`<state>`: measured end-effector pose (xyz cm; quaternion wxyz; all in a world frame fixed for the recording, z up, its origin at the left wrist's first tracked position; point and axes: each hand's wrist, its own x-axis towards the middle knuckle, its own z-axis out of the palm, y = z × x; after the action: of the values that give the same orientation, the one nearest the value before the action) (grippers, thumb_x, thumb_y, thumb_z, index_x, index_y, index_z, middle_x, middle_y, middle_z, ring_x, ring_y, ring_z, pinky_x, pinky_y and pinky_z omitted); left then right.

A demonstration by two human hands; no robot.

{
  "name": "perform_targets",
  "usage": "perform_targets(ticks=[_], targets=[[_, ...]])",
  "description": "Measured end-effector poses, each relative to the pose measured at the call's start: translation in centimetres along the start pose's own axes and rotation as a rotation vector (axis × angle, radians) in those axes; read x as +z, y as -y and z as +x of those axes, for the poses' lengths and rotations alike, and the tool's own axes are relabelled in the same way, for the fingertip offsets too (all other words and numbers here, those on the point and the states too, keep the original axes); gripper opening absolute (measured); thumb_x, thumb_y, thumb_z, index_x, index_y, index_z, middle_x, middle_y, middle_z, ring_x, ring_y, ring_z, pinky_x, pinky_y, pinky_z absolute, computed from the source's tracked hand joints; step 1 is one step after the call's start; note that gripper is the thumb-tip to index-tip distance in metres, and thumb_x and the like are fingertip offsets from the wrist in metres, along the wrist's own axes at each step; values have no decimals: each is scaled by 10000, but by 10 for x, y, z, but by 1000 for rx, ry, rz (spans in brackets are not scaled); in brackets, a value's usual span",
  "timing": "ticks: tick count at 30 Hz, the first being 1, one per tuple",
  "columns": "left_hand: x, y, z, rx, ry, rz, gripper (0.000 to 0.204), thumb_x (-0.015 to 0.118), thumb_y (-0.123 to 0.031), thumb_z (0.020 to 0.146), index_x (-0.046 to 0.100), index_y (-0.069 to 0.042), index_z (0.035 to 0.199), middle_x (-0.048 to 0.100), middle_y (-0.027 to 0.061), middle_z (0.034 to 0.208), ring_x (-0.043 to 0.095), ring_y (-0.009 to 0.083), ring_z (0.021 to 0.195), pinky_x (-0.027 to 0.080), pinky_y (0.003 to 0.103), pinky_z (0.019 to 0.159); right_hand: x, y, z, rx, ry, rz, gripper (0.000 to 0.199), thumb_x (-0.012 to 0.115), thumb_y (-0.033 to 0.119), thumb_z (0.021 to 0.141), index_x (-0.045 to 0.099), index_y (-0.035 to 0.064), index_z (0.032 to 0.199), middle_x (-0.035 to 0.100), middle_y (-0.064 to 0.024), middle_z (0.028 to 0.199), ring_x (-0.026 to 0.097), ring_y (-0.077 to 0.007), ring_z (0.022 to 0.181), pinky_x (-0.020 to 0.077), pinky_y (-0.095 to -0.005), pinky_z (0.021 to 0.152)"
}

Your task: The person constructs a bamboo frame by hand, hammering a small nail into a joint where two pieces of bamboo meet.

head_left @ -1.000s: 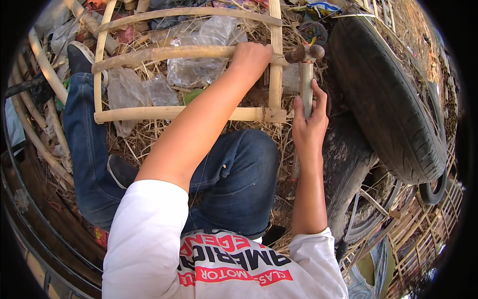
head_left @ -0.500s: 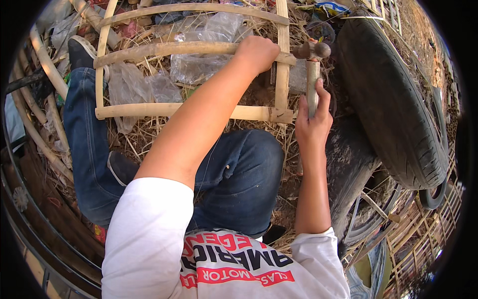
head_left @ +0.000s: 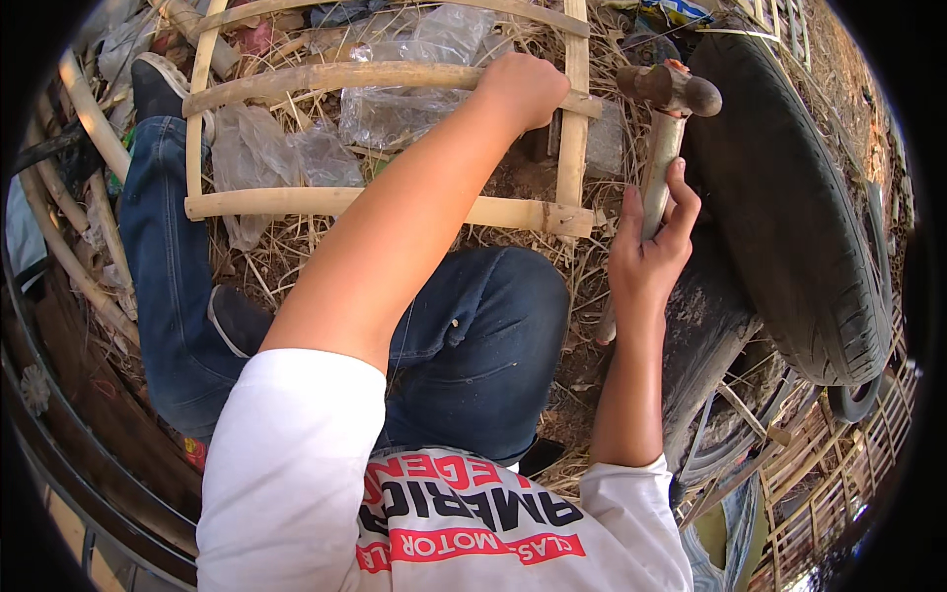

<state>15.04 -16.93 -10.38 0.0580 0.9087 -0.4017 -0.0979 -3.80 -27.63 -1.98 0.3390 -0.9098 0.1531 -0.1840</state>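
A bamboo frame (head_left: 266, 204) with curved crosspieces lies before me, over straw and plastic. My left hand (head_left: 526, 89) is wrapped round its middle bamboo slat (head_left: 326, 79), close to the joint with the right upright strip (head_left: 572, 148). Off the frame's right side, my right hand (head_left: 651, 242) grips a hammer (head_left: 663, 148) by its pale handle. The rusty hammer head (head_left: 671, 89) is up, apart from the bamboo. Whatever the left fingers cover at the slat's underside is hidden.
A black tyre (head_left: 789, 197) leans close on the right of the hammer, with another dark tyre (head_left: 705, 326) below it. Clear plastic bags (head_left: 395, 109) lie under the frame. Bamboo poles (head_left: 94, 118) are at the left, and a woven bamboo lattice (head_left: 829, 483) at the lower right.
My right hand has moved right with the hammer, whose head now shows larger and tilted right. My left hand keeps its hold on the slat; the frame appears slightly higher and further right.
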Motion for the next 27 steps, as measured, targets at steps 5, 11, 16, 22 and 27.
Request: perform_targets(ticks=[5, 11, 16, 22, 27], targets=[[1, -1, -7, 1, 18, -34, 156, 708, -118, 732, 746, -85, 879, 737, 120, 886, 723, 292, 848, 581, 410, 713, -1, 6, 6, 171, 174, 2, 393, 606, 95, 937, 486, 94, 1312, 658, -298, 1085, 674, -428, 985, 527, -425, 812], [-6, -2, -4, 11, 35, -65, 170, 660, -105, 769, 696, -77, 933, 716, 130, 890, 699, 321, 881, 564, 444, 755, 7, -8, 18, 168, 237, -59, 372, 614, 70, 937, 489, 77, 1287, 683, -263, 1061, 699, -387, 959, 540, -404, 784], [0, 4, -2, -7, -22, 14, 148, 710, -129, 738, 750, -101, 878, 734, 113, 887, 719, 284, 868, 577, 408, 735, 0, -6, 4, 37, 43, 1, 381, 617, 89, 936, 482, 86, 1291, 665, -289, 1073, 661, -455, 981, 530, -437, 790], [-9, 0, -4, 7, 27, -21, 226, 660, -86, 760, 695, -94, 984, 719, 124, 914, 697, 322, 902, 565, 442, 774, -5, -10, 15, 105, 146, 5, 368, 599, 86, 942, 486, 89, 1293, 647, -286, 1151, 637, -453, 1050, 515, -436, 851], [1, 1, -2, 23, -10, -43, 187, 673, -101, 746, 698, -93, 931, 714, 132, 887, 700, 319, 881, 561, 443, 767, 9, -20, 10, 93, 235, -153, 378, 625, 95, 954, 484, 37, 1300, 713, -184, 1056, 653, -126, 899, 502, -282, 793]])
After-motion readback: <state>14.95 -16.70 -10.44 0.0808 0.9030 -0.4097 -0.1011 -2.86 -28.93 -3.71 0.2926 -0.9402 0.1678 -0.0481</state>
